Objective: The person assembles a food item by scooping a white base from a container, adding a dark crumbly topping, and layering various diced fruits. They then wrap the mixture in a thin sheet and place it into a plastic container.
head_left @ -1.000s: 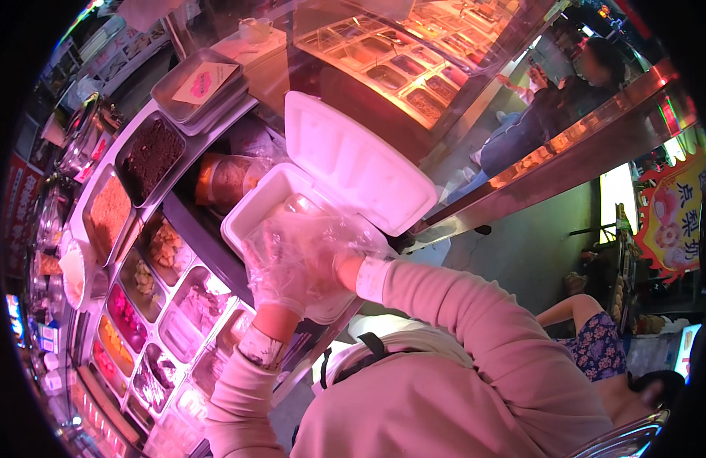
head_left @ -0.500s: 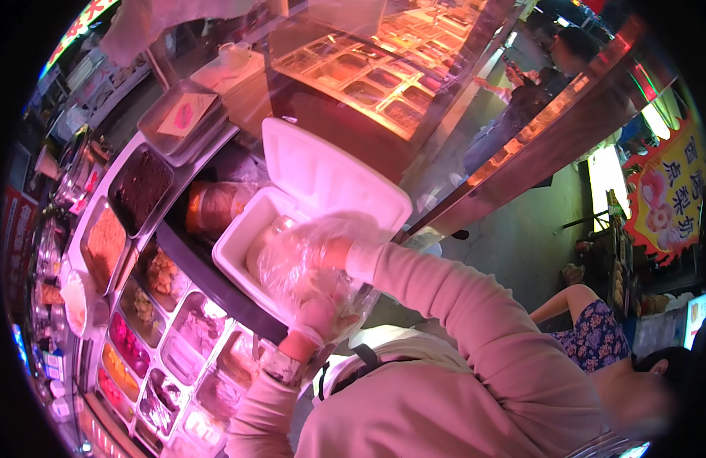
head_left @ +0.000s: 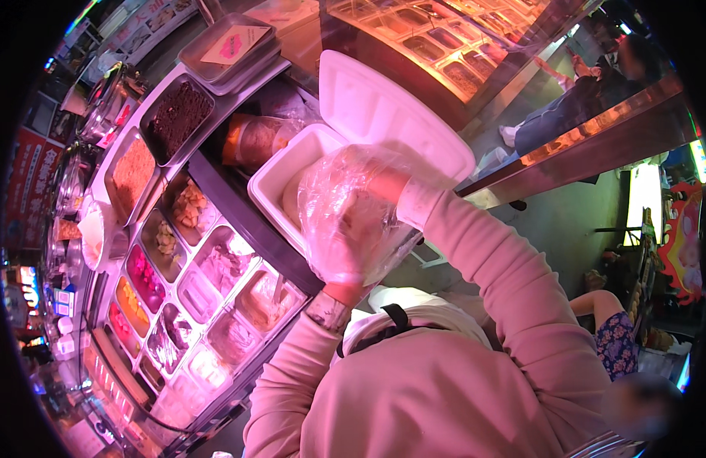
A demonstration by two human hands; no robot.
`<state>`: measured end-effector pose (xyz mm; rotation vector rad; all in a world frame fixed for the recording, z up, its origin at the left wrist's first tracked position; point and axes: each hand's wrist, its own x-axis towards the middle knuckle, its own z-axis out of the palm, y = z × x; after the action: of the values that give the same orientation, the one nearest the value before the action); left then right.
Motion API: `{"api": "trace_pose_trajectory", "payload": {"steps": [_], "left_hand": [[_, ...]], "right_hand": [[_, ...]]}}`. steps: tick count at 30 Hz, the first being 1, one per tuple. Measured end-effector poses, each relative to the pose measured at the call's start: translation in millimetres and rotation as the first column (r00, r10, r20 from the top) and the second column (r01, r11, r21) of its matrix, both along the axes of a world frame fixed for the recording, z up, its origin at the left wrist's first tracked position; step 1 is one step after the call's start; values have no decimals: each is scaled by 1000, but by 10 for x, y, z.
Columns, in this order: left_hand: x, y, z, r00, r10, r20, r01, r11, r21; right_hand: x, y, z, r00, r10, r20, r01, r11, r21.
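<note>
Both my hands are at a thin clear plastic bag (head_left: pixel 322 202), held over the near side of a white insulated box (head_left: pixel 263 182). My right hand (head_left: pixel 376 177) is curled at the bag's upper part, the plastic draped over its fingers. Lower down, my left hand (head_left: pixel 351 256) grips the bag from below, blurred by crinkled film. The box's white lid (head_left: pixel 395 114) is tipped back on the far side. Something pale and rounded shows inside the box, mostly covered by the bag. Whether the bag holds anything is unclear.
Left of the box, a counter carries several metal trays of toppings (head_left: pixel 200 294), a dark crumb tray (head_left: pixel 177 118) and an orange-brown crumb tray (head_left: pixel 131 179). A wrapped brown package (head_left: pixel 253 141) lies beside the box. Beyond stands a lit food case (head_left: pixel 437 46). A person (head_left: pixel 570 111) is at far right.
My view has shifted, so the counter and box sit farther right. My hands have drawn closer together, and the bag is spread more upright between them.
</note>
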<state>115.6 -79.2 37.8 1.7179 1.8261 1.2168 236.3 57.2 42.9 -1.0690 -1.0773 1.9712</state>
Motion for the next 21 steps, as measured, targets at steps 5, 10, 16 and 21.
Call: {"api": "trace_pose_trajectory", "payload": {"steps": [5,10,16,21], "left_hand": [[166,-132,-919,972,-224,-68,217,971,-97],[-249,408,-1434,706,-520,481,708,504,-495],[-97,465,-953,680,-729,73,649,553,-522],[-229,361,-148,858,-488,161,472,626,-621]], "right_hand": [[-17,-4,55,993,-63,102,48,988,143],[-202,-63,119,949,-50,311,-66,933,353],[-335,-258,140,866,-147,479,-216,753,621],[-369,115,-961,978,-193,78,55,601,797]]}}
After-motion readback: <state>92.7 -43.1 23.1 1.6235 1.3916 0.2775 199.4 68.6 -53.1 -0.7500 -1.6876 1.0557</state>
